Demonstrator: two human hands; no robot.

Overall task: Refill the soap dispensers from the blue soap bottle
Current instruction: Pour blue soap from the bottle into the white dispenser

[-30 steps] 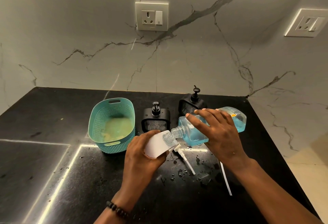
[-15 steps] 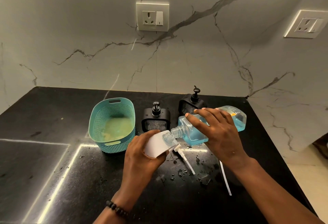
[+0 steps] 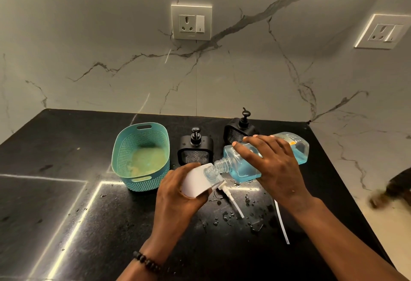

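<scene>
The blue soap bottle (image 3: pixel 270 159) is lying almost on its side above the black counter (image 3: pixel 66 191), its ribbed neck pointing left and tipping slightly down into the open top of a white dispenser (image 3: pixel 198 183). Blue liquid is pooling along the bottle's lower side. The right hand (image 3: pixel 270 167) is gripping the bottle from above, its fingers spreading over the clear body and curling round it. The left hand (image 3: pixel 178 196) is holding the white dispenser, tilting it toward the bottle's mouth, with the thumb and fingers wrapping its sides; a beaded bracelet (image 3: pixel 148 263) is sitting on that wrist.

Just below the dispenser a white pump tube (image 3: pixel 232 200) is lying on the counter, and a second white tube (image 3: pixel 282 225) is lying to the right of it, partly under the right forearm. Water drops (image 3: pixel 224 216) are scattering around them. Behind the hands two black dispensers are standing upright with their pumps on: one (image 3: pixel 195 147) near the middle, the other (image 3: pixel 239 128) further back, close to the wall and partly behind the bottle. To the left a teal basket (image 3: pixel 124 147) is standing on the counter with something pale yellow-green inside. Two wall sockets (image 3: pixel 191 22) are sitting in the marble backsplash.
</scene>
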